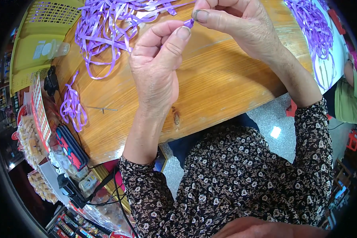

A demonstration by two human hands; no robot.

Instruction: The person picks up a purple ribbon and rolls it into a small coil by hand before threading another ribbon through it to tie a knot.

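Both hands meet over the far side of the wooden desk, at the upper edge of the view, with a folded bit of purple ribbon between their fingertips. The left hand stands nearly upright on its forearm, thumb side toward the right hand; its thumb and forefinger pinch the lower left of the fold, the other fingers curled behind. The right hand comes in from the right, its forearm slanting up and leftward and its wrist higher in view than the left; its thumb and forefinger are pressed together at the fold's upper right, and the upper part of the hand is cut off by the frame. The fold is held clear of the desk. A loose heap of purple ribbon lies beyond the left hand; a smaller ribbon bundle and a thin metal rod lie left of the left forearm.
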